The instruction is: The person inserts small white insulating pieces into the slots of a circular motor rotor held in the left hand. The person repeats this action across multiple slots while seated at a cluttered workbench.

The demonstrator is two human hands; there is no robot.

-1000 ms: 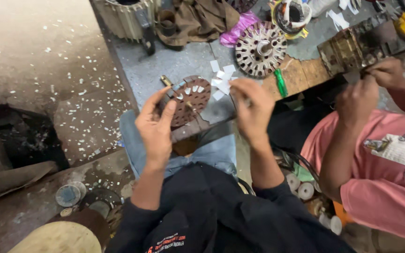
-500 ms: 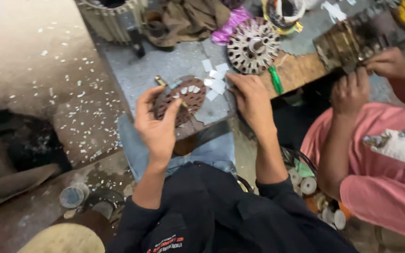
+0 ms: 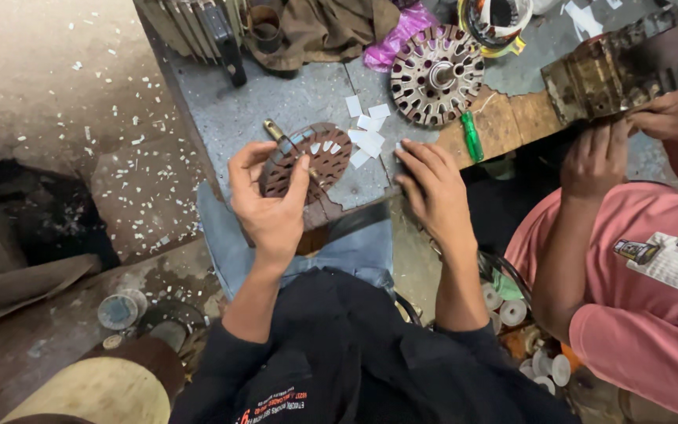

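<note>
Since the earlier frame the right hand (image 3: pixel 431 192) has slid from the paper slips toward the bench edge, resting flat, fingers spread, empty. Left hand (image 3: pixel 270 206) grips the brown slotted stator core (image 3: pixel 308 162) tilted at the bench's (image 3: pixel 276 102) near edge. Judgement: steady the core before seating white insulation slips (image 3: pixel 366 135). Beyond: a second stator core (image 3: pixel 435 74).

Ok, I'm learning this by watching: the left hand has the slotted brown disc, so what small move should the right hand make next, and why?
Probably pick one white paper slip from the pile. The right hand rests at the table edge, fingertips just short of the slips, holding nothing that I can see. The left hand grips the slotted disc; some slots show white slips, others look empty.
</note>
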